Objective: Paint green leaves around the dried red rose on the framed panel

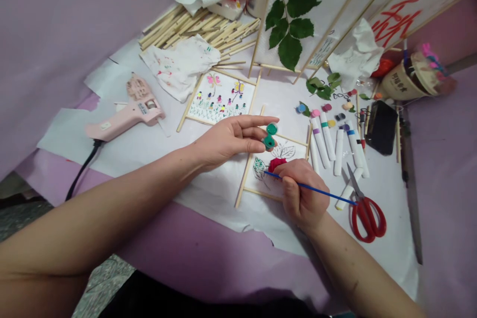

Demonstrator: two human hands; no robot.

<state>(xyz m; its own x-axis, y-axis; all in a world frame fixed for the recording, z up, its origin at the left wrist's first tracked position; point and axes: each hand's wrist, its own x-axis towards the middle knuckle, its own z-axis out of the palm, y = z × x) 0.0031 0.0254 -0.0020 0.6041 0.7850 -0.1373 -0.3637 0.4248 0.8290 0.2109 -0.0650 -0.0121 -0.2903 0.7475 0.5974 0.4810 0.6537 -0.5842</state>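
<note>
My left hand (233, 138) hovers above the table and pinches a small green paint cap (270, 135) between thumb and fingers. My right hand (302, 194) grips a thin blue paintbrush (316, 190), its tip on a leaf drawing partly coloured green (259, 166). That drawing lies on a small wooden-framed paper panel (278, 156) with a red flower (277, 163) and outlined leaves. The right hand rests on the panel's lower right corner and hides that part.
Several white paint tubes (337, 146) and red scissors (367, 213) lie right of the panel. A second painted panel (221, 98), a pink glue gun (126, 112), wooden sticks (201, 27), a leaf screen (298, 20), a black box (380, 126) and a cup (408, 79) surround it.
</note>
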